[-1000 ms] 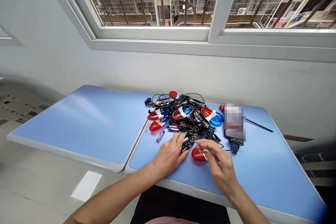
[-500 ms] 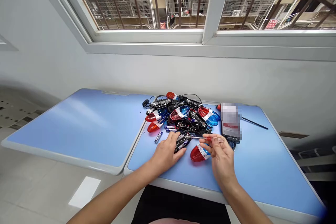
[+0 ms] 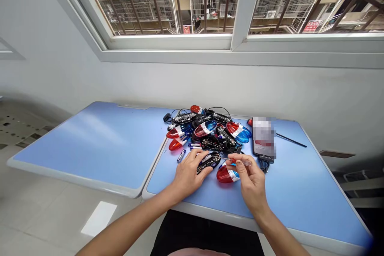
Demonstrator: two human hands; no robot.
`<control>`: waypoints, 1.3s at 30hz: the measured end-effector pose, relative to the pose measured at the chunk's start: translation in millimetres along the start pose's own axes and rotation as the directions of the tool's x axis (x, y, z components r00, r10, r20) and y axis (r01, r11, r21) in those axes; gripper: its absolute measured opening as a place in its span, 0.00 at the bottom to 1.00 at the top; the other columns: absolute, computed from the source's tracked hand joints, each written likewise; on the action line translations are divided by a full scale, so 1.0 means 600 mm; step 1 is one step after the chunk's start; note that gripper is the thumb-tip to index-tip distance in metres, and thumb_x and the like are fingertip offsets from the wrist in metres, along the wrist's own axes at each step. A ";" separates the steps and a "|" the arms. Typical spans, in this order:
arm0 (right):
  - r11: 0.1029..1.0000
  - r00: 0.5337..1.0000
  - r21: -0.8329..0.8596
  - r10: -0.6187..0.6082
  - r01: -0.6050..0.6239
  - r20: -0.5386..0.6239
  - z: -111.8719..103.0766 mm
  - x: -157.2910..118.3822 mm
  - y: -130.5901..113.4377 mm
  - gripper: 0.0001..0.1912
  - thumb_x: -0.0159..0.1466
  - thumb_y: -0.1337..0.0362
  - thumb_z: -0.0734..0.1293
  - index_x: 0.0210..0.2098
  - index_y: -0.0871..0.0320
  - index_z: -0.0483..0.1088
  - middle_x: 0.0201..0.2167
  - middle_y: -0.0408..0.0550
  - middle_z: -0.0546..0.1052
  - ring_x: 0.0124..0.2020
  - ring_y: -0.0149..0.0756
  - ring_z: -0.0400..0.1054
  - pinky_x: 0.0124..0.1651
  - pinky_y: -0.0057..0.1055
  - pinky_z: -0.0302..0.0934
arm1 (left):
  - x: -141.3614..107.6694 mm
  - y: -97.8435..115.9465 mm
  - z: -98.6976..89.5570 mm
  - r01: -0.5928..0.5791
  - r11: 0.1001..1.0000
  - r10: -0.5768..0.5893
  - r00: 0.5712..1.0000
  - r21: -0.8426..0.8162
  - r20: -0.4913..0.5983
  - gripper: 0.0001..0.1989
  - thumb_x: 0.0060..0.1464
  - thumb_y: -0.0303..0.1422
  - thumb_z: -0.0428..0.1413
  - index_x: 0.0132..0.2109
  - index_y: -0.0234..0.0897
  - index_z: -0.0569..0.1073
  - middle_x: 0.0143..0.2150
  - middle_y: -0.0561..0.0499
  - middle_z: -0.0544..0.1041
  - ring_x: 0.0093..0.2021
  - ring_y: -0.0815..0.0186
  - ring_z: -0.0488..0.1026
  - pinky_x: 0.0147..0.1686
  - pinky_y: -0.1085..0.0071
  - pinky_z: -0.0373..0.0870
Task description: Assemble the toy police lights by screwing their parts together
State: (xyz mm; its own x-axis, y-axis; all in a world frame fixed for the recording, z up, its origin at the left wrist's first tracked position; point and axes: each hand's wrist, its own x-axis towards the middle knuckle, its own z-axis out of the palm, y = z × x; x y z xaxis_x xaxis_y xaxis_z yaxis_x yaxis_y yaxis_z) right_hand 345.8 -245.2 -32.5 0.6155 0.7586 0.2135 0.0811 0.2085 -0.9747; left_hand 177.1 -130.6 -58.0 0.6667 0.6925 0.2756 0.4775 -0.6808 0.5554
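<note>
While my left hand [image 3: 190,175] pins a black light board [image 3: 208,163], my right hand [image 3: 250,182] pinches a small red-handled screwdriver [image 3: 240,162].

Left hand lies palm-down, fingers spread across the board. Right wrist is raised, thumb and forefinger pressed together on the handle, shaft aimed left, tip near the board. A red lens shell with white band [image 3: 227,175] sits between my hands, just beside the board, on a blue desktop [image 3: 300,196]. Beyond them is a heap of red and blue lenses and black boards [image 3: 207,132], touching neither hand. A loose AAA battery [image 3: 181,155] lies near my left hand; a blurred phone [image 3: 264,138] lies right of the heap, past my right hand.
</note>
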 end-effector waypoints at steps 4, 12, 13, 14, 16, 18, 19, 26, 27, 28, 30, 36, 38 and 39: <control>0.998 1.000 0.054 0.017 -0.017 0.016 0.002 0.005 -0.001 0.20 0.68 0.45 0.70 0.42 0.56 0.77 0.41 0.52 0.82 0.39 0.41 0.81 0.42 0.39 0.81 | 0.008 -0.009 -0.001 -0.015 0.994 0.008 0.998 -0.109 -0.069 0.16 0.67 0.33 0.56 0.60 0.43 0.76 0.56 0.45 0.79 0.55 0.56 0.78 0.53 0.59 0.77; 0.992 0.995 0.124 -0.004 -0.008 0.101 -0.008 0.006 0.011 0.15 0.69 0.49 0.70 0.42 0.55 0.78 0.44 0.53 0.83 0.40 0.42 0.83 0.40 0.39 0.82 | 0.020 -0.012 0.006 -0.082 0.991 0.059 0.976 -0.103 -0.211 0.13 0.65 0.30 0.58 0.55 0.42 0.80 0.52 0.46 0.84 0.50 0.57 0.81 0.53 0.59 0.79; 0.991 0.994 0.136 -0.007 -0.008 0.105 -0.010 0.007 0.013 0.15 0.69 0.50 0.70 0.42 0.55 0.78 0.44 0.52 0.84 0.39 0.42 0.83 0.40 0.38 0.82 | 0.022 -0.011 0.007 -0.099 0.989 0.072 0.973 -0.110 -0.221 0.14 0.65 0.29 0.57 0.55 0.41 0.80 0.51 0.46 0.85 0.50 0.57 0.82 0.52 0.59 0.79; 0.990 0.995 0.141 -0.010 -0.004 0.101 -0.013 0.007 0.015 0.14 0.69 0.50 0.70 0.42 0.55 0.78 0.43 0.52 0.84 0.39 0.42 0.83 0.40 0.38 0.82 | 0.024 -0.010 0.006 -0.112 0.987 0.082 0.969 -0.118 -0.234 0.14 0.66 0.29 0.57 0.55 0.41 0.80 0.52 0.46 0.85 0.51 0.58 0.81 0.52 0.60 0.79; 0.990 0.998 0.140 -0.028 0.019 0.061 -0.018 0.010 0.019 0.13 0.69 0.51 0.71 0.43 0.55 0.78 0.44 0.53 0.83 0.39 0.42 0.83 0.39 0.37 0.82 | 0.031 -0.011 -0.001 -0.126 0.985 0.089 0.957 -0.119 -0.277 0.13 0.65 0.29 0.58 0.54 0.41 0.81 0.53 0.46 0.84 0.53 0.58 0.80 0.54 0.59 0.78; 0.990 0.999 0.131 -0.047 0.046 0.004 -0.021 0.012 0.022 0.13 0.69 0.51 0.71 0.43 0.54 0.78 0.44 0.53 0.83 0.39 0.43 0.82 0.38 0.38 0.82 | 0.042 -0.017 -0.015 -0.112 0.988 0.073 0.945 -0.103 -0.320 0.12 0.65 0.30 0.58 0.53 0.42 0.82 0.52 0.46 0.83 0.53 0.57 0.79 0.54 0.58 0.78; 0.991 0.998 0.126 -0.052 0.054 -0.019 -0.023 0.013 0.022 0.13 0.69 0.51 0.71 0.43 0.54 0.78 0.44 0.53 0.82 0.39 0.43 0.82 0.37 0.38 0.82 | 0.048 -0.022 -0.023 -0.094 0.992 0.059 0.941 -0.090 -0.332 0.12 0.65 0.30 0.59 0.52 0.43 0.82 0.50 0.46 0.83 0.51 0.57 0.79 0.53 0.58 0.78; 0.997 0.998 0.052 -0.056 0.058 -0.038 -0.023 0.011 0.020 0.15 0.69 0.50 0.69 0.43 0.55 0.78 0.41 0.53 0.83 0.37 0.43 0.81 0.36 0.40 0.81 | 0.078 -0.064 -0.048 -0.016 0.983 0.050 0.981 0.180 -0.188 0.12 0.65 0.30 0.59 0.53 0.42 0.81 0.42 0.49 0.83 0.42 0.60 0.80 0.43 0.64 0.77; 0.997 0.997 0.043 -0.060 0.062 -0.040 -0.023 0.010 0.019 0.15 0.69 0.50 0.69 0.43 0.55 0.78 0.40 0.53 0.83 0.37 0.43 0.81 0.35 0.39 0.81 | 0.076 -0.066 -0.046 -0.025 0.982 0.060 0.981 0.187 -0.184 0.11 0.65 0.30 0.59 0.53 0.42 0.81 0.43 0.48 0.83 0.43 0.59 0.79 0.44 0.63 0.77; 0.997 0.997 0.035 -0.070 0.072 -0.045 -0.024 0.008 0.019 0.15 0.69 0.50 0.69 0.43 0.56 0.78 0.40 0.53 0.83 0.37 0.43 0.81 0.35 0.39 0.80 | 0.072 -0.066 -0.044 -0.030 0.982 0.066 0.980 0.188 -0.188 0.12 0.65 0.30 0.59 0.53 0.41 0.81 0.44 0.47 0.82 0.45 0.58 0.79 0.46 0.62 0.77; 0.993 0.992 0.007 -0.113 0.114 -0.055 -0.025 0.005 0.018 0.14 0.70 0.51 0.69 0.43 0.55 0.77 0.41 0.53 0.83 0.37 0.42 0.81 0.35 0.37 0.80 | 0.058 -0.062 -0.042 -0.049 0.980 0.091 0.972 0.191 -0.218 0.14 0.66 0.32 0.58 0.56 0.41 0.79 0.49 0.45 0.82 0.49 0.55 0.78 0.50 0.59 0.76; 0.915 0.937 -0.212 -0.349 0.343 0.008 -0.030 -0.006 0.013 0.10 0.73 0.57 0.65 0.40 0.54 0.76 0.38 0.50 0.83 0.33 0.39 0.81 0.37 0.37 0.79 | 0.002 -0.030 -0.031 -0.316 0.934 0.337 0.935 0.164 -0.115 0.26 0.64 0.39 0.62 0.65 0.40 0.70 0.56 0.41 0.78 0.54 0.52 0.75 0.53 0.55 0.76; 0.864 0.902 -0.266 -0.428 0.428 0.059 -0.031 -0.008 0.012 0.07 0.72 0.61 0.65 0.42 0.53 0.76 0.37 0.49 0.83 0.35 0.40 0.81 0.37 0.36 0.78 | -0.007 -0.023 -0.020 -0.320 0.932 0.330 0.943 0.172 -0.033 0.30 0.61 0.38 0.65 0.66 0.40 0.68 0.58 0.40 0.77 0.56 0.50 0.75 0.53 0.53 0.76; 0.839 0.882 -0.279 -0.463 0.467 0.084 -0.031 -0.009 0.011 0.06 0.72 0.63 0.65 0.42 0.53 0.75 0.37 0.49 0.83 0.37 0.40 0.81 0.38 0.35 0.78 | -0.008 -0.020 -0.015 -0.304 0.936 0.310 0.951 0.180 -0.008 0.31 0.60 0.37 0.66 0.67 0.39 0.67 0.58 0.40 0.77 0.56 0.49 0.74 0.54 0.52 0.76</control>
State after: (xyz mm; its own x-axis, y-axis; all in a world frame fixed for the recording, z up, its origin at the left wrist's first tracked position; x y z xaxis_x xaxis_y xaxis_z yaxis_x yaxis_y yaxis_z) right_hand 357.5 -259.1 -41.2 0.4402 0.6245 0.6451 0.5742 0.3566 -0.7370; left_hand 162.9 -123.5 -59.1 0.7771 0.4490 0.4410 0.3470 -0.8903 0.2949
